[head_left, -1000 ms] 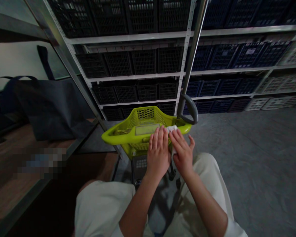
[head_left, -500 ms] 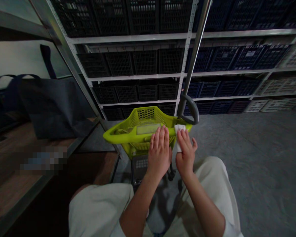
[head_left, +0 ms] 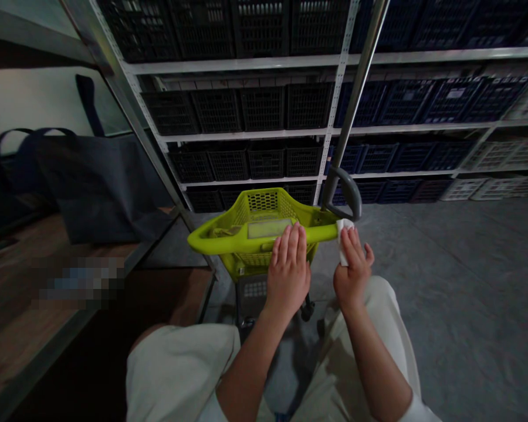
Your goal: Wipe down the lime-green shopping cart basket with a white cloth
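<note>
A small lime-green shopping cart (head_left: 229, 243) stands in front of my knees, with a smooth handle bar (head_left: 319, 233) across its near side. My left hand (head_left: 289, 266) lies on the bar near its middle, fingers straight and side by side; its thumb is hidden. At the bar's right end my right hand (head_left: 354, 264) presses a folded white tissue or cloth (head_left: 344, 225) against the bar. The fingers cover part of the cloth. A pale label panel (head_left: 269, 228) sits in the handle left of my left hand.
A metal pole (head_left: 361, 82) with a grey loop (head_left: 348, 190) rises from the cart's right side. Racks behind hold black crates (head_left: 220, 111), blue crates (head_left: 407, 102) and pale crates (head_left: 462, 189). On the left, a wooden shelf (head_left: 9, 258) bears a dark bag (head_left: 101, 187). Grey floor (head_left: 457, 281) lies to the right.
My right hand has slid the white cloth rightward along the bar to its end. My left hand stays at about the same place on the handle. The view has shifted slightly.
</note>
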{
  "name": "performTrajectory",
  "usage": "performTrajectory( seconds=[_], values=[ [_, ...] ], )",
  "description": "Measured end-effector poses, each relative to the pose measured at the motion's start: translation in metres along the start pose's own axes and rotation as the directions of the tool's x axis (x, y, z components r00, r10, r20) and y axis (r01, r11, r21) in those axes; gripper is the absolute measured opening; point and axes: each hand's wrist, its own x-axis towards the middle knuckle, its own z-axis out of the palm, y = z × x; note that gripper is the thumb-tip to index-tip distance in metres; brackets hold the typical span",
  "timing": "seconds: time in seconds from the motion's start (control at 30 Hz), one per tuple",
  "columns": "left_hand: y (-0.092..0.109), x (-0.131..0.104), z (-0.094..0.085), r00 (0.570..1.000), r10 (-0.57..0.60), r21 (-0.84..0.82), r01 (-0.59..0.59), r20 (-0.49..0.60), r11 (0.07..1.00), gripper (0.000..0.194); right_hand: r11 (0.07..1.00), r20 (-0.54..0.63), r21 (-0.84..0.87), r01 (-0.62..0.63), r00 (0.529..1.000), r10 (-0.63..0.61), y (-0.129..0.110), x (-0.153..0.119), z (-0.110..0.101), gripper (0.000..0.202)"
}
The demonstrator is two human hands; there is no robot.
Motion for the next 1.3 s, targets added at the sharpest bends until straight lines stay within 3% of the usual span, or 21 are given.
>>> performTrajectory(
  seconds=[0.1, 0.2, 0.3, 0.47, 0.53, 0.6, 0.7, 0.77, 0.83, 0.9, 1.0, 1.1, 1.2, 1.3],
  values=[
    [0.001, 0.000, 0.004, 1.000, -0.006, -0.001, 0.006, -0.022, 1.000, 0.072, 0.999, 0.043, 0.035, 0.037, 0.998, -0.039, -0.019, -0.005, 0.001, 0.085],
    [0.000, -0.001, 0.006, 0.999, 0.001, 0.002, -0.001, -0.045, 1.000, 0.068, 0.970, 0.165, 0.101, 0.220, 0.958, -0.234, -0.037, -0.008, -0.002, 0.084],
    [-0.002, -0.001, 0.005, 0.999, 0.008, 0.002, -0.008, -0.040, 1.000, 0.068, 0.951, 0.193, 0.100, 0.294, 0.932, -0.308, -0.033, -0.005, -0.004, 0.083],
    [0.000, 0.000, 0.002, 1.000, 0.005, 0.002, -0.005, -0.003, 1.000, 0.073, 0.999, -0.013, 0.001, 0.053, 0.999, -0.053, 0.004, -0.001, 0.001, 0.082],
    [0.001, 0.000, 0.003, 1.000, -0.002, 0.002, 0.002, -0.011, 1.000, 0.073, 0.999, -0.019, 0.028, -0.039, 0.999, 0.039, 0.009, -0.002, 0.003, 0.081],
    [0.003, 0.001, 0.005, 1.000, -0.006, -0.003, 0.006, -0.021, 1.000, 0.073, 0.998, 0.000, 0.042, -0.055, 0.998, 0.056, 0.003, -0.004, 0.004, 0.083],
    [0.003, 0.001, 0.008, 1.000, 0.001, -0.008, -0.001, -0.030, 1.000, 0.072, 0.994, 0.065, 0.046, 0.100, 0.993, -0.103, -0.019, -0.008, 0.001, 0.085],
    [0.002, 0.001, 0.009, 0.999, 0.009, -0.002, -0.009, -0.042, 1.000, 0.069, 0.969, 0.155, 0.086, 0.231, 0.958, -0.242, -0.031, -0.009, -0.003, 0.084],
    [0.000, 0.001, 0.008, 0.999, 0.012, 0.003, -0.012, -0.048, 1.000, 0.068, 0.953, 0.198, 0.114, 0.281, 0.933, -0.299, -0.032, -0.007, -0.005, 0.082],
    [0.000, 0.001, 0.007, 0.999, 0.010, -0.002, -0.011, -0.042, 1.000, 0.069, 0.968, 0.127, 0.082, 0.239, 0.960, -0.248, -0.022, -0.005, -0.004, 0.081],
    [0.000, 0.001, 0.005, 1.000, 0.013, -0.012, -0.014, -0.026, 1.000, 0.071, 0.998, -0.038, 0.037, 0.051, 0.998, -0.049, 0.003, -0.003, 0.003, 0.079],
    [0.001, 0.001, 0.006, 1.000, 0.005, -0.013, -0.006, -0.020, 1.000, 0.073, 0.991, -0.055, 0.068, -0.113, 0.992, 0.117, 0.017, -0.004, 0.010, 0.077],
    [0.003, 0.002, 0.008, 1.000, -0.011, -0.016, 0.011, -0.021, 1.000, 0.074, 0.987, -0.035, 0.075, -0.141, 0.989, 0.143, 0.006, -0.008, 0.013, 0.082],
    [0.003, 0.001, 0.009, 1.000, -0.013, -0.016, 0.013, -0.023, 1.000, 0.074, 0.998, -0.028, 0.042, -0.045, 0.999, 0.046, -0.015, -0.011, 0.011, 0.085]
  ],
)
